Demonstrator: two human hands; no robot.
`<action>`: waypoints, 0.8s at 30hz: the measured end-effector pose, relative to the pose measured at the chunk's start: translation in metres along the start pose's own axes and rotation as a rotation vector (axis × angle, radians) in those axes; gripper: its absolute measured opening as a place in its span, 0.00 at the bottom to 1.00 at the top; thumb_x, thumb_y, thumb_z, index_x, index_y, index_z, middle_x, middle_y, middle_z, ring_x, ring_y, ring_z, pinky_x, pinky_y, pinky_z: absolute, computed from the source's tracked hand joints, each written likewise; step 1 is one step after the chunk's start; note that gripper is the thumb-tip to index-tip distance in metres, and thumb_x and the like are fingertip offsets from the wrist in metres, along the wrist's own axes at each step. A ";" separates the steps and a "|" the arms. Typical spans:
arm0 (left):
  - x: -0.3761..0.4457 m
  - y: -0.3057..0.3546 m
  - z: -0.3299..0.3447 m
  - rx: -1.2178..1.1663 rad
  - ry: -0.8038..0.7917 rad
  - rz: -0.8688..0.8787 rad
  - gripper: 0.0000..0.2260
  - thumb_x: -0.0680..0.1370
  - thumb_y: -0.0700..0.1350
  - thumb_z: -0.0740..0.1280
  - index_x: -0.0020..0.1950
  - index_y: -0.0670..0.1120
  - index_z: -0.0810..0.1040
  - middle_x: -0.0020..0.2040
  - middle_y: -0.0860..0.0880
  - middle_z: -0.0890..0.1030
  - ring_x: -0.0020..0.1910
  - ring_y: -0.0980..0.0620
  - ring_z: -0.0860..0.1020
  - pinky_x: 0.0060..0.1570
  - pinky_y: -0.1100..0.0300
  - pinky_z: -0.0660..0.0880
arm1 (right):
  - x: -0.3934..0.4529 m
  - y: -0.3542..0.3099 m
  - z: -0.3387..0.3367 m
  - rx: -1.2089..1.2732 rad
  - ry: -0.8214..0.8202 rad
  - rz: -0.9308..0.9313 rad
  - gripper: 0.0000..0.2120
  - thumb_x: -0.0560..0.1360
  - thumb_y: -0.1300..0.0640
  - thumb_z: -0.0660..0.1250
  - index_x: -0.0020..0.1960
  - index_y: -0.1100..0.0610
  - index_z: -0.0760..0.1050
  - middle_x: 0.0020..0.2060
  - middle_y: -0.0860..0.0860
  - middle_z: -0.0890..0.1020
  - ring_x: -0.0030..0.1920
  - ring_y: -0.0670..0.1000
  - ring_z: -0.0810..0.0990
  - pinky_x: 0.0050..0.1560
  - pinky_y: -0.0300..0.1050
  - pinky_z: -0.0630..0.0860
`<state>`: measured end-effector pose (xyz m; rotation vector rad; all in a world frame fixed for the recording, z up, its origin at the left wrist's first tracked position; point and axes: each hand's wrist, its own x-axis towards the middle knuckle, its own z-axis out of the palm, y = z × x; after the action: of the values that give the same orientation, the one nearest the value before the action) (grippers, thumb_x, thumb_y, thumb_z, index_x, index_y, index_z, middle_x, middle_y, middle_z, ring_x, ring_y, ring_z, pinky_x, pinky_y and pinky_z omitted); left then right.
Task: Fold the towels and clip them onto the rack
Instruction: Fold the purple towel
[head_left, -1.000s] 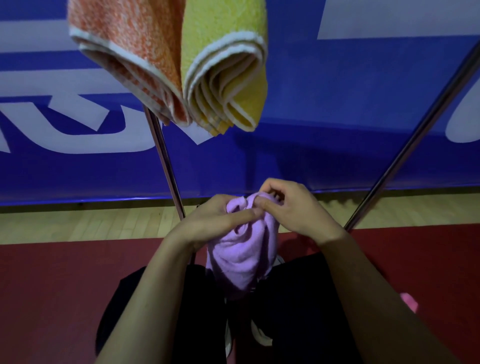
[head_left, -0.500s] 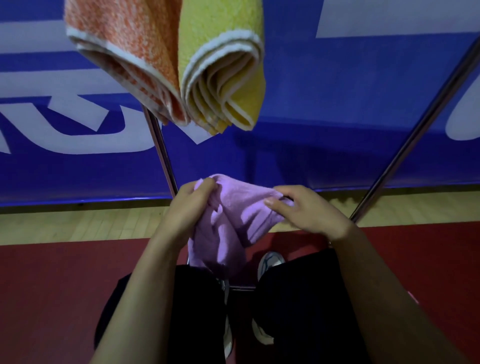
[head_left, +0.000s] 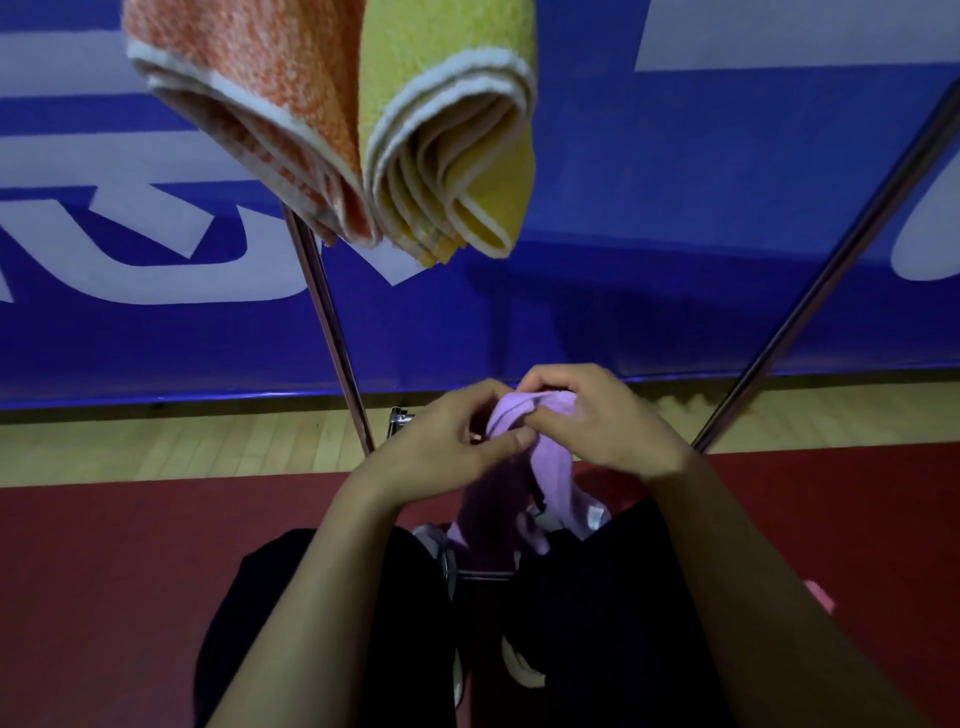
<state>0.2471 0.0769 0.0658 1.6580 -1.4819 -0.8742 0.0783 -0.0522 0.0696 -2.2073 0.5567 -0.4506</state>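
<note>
The rack (head_left: 332, 332) carried two folded towels up at twelve o'clock: an orange towel (head_left: 260, 109) and a yellow towel (head_left: 447, 130), hanging touching side by side. Its metal poles ran down to the floor (head_left: 104, 571), red mat under me, pale wood strip beyond. My shoes (head_left: 519, 670) stood on the mat.

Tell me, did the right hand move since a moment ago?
Yes. The right hand has come in toward the left hand, away from the slanted right rack pole, so both now pinch the purple towel together.
</note>
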 end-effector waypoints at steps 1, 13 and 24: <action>0.001 -0.001 0.001 0.068 0.020 0.021 0.07 0.82 0.51 0.71 0.56 0.50 0.81 0.46 0.49 0.84 0.47 0.46 0.81 0.50 0.46 0.79 | 0.000 0.001 0.000 -0.001 0.013 -0.001 0.03 0.78 0.56 0.71 0.45 0.49 0.81 0.40 0.46 0.85 0.42 0.47 0.81 0.48 0.51 0.78; 0.000 0.006 0.004 0.088 0.312 0.131 0.06 0.86 0.47 0.63 0.59 0.58 0.76 0.36 0.47 0.78 0.34 0.51 0.74 0.38 0.54 0.71 | 0.002 0.009 -0.006 0.429 0.158 0.149 0.08 0.81 0.53 0.71 0.56 0.55 0.84 0.50 0.51 0.89 0.54 0.46 0.86 0.61 0.54 0.79; 0.003 0.011 0.014 -0.063 0.347 0.170 0.02 0.80 0.49 0.74 0.48 0.56 0.86 0.46 0.55 0.86 0.46 0.52 0.84 0.50 0.48 0.79 | 0.007 0.006 0.000 0.238 0.209 0.182 0.13 0.85 0.47 0.61 0.52 0.46 0.85 0.50 0.44 0.88 0.54 0.45 0.85 0.61 0.58 0.80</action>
<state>0.2300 0.0721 0.0685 1.5219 -1.3167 -0.5053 0.0828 -0.0596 0.0660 -1.8765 0.7668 -0.6207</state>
